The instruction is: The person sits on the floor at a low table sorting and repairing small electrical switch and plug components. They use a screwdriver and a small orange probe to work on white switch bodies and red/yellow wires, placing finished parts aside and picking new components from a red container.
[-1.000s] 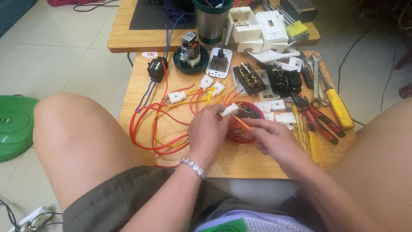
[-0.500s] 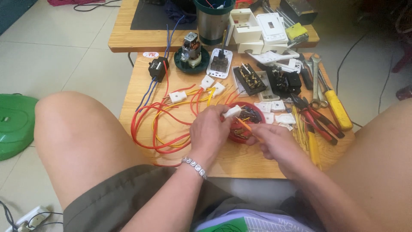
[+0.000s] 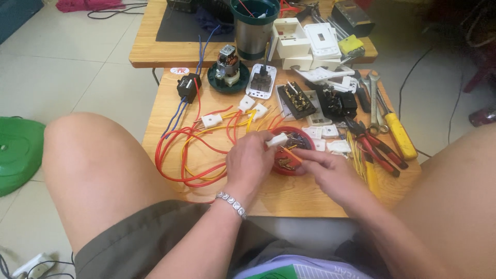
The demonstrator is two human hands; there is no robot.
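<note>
We saw loops of red and yellow wire (image 3: 181,155) lying at nine o'clock on the bench (image 3: 289,194). Our left hand (image 3: 250,163) was curled shut around a small white connector block (image 3: 277,140), held just above the red dish (image 3: 294,152) of small metal parts. At three o'clock of it, our right hand (image 3: 330,173) pinched an orange wire end (image 3: 291,155) against the block. Red-handled pliers (image 3: 374,147) lay further right.

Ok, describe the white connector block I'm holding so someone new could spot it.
Start at the low wooden table and find the red round dish near its front edge. The white connector block sits over that dish's left rim in the left hand, unlike the others lying on the table.
</note>
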